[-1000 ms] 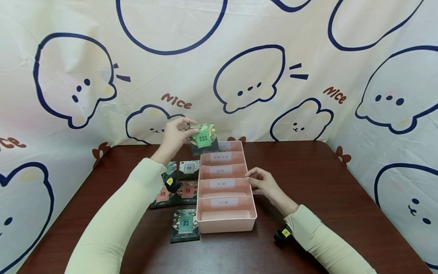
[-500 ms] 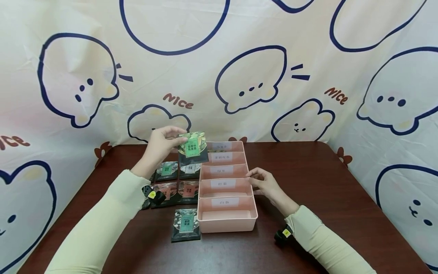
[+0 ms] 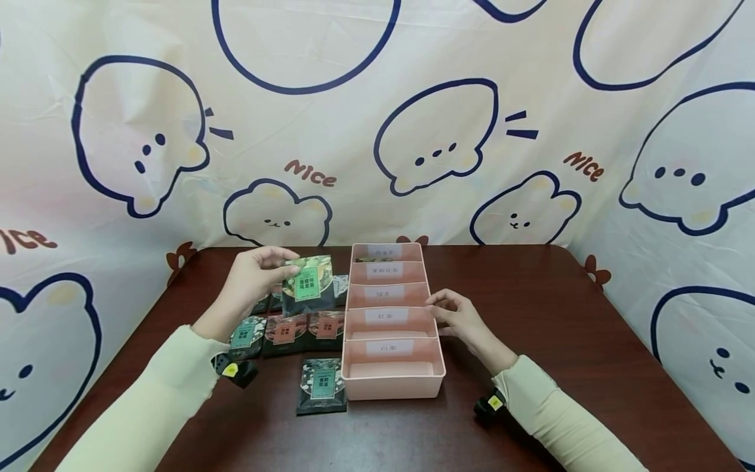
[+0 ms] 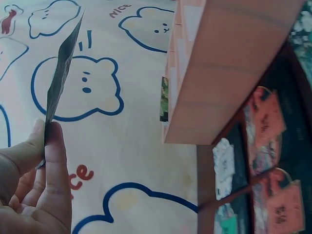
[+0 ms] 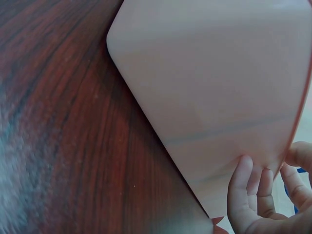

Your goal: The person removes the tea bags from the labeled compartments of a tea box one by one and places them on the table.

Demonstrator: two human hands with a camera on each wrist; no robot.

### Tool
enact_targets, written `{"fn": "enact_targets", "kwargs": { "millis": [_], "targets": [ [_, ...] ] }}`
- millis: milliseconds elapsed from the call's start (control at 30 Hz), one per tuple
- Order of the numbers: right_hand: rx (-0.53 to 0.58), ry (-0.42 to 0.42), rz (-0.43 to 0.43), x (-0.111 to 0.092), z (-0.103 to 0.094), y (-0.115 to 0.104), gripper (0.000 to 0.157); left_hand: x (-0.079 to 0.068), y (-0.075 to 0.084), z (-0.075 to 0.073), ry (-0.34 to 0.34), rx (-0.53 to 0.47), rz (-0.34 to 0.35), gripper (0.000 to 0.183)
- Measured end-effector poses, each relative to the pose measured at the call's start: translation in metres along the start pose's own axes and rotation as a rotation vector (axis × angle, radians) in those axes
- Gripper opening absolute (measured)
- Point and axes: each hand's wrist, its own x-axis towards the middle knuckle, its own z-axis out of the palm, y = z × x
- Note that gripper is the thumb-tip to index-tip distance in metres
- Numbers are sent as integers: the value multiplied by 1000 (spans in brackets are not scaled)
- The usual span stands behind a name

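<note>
My left hand (image 3: 250,278) pinches a green and black tea bag packet (image 3: 309,283) by its left edge, thumb against fingers, above the packets left of the box. In the left wrist view that packet (image 4: 61,73) shows edge-on. A pink divided box (image 3: 394,388) with labelled compartments stands on the table. Its farthest compartment contains a green packet (image 3: 373,260), partly visible. At the box's right side, my right hand (image 3: 457,319) grips the rim, with fingers over the edge and the thumb on the outer wall (image 5: 209,87).
Red-labelled packets (image 3: 286,332) and a green-labelled packet (image 3: 246,335) lie left of the box. Another packet (image 3: 322,385) lies nearer the front. Packets farther back are partly hidden by the held one. A patterned cloth (image 3: 330,137) hangs behind the brown table (image 3: 507,282).
My left hand has moved the packet left, down and nearer, from beside the box's far end to above the packets on the table. The right hand has stayed at the rim.
</note>
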Motion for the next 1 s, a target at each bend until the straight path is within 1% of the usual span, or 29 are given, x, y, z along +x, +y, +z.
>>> {"fn": "enact_targets", "kwargs": {
  "millis": [200, 333, 567, 700, 833, 1000],
  "targets": [
    [17, -19, -9, -1, -1, 1, 27, -17, -16, -5, -3, 20, -38, 37],
    [20, -17, 0, -1, -1, 0, 23, -28, -27, -8, -19, 8, -87, 39],
    [20, -21, 1, 0, -1, 1, 20, -44, -49, -12, -38, 47, -146, 42],
    [10, -10, 6, -1, -1, 0, 20, -51, -61, -13, -56, 66, -183, 38],
    [9, 3, 7, 0, -1, -1, 22, -56, -72, -14, -84, 64, -218, 35],
    [8, -10, 13, 0, 0, 0, 21, -62, -86, -13, -129, 64, -261, 31]
  ]
}}
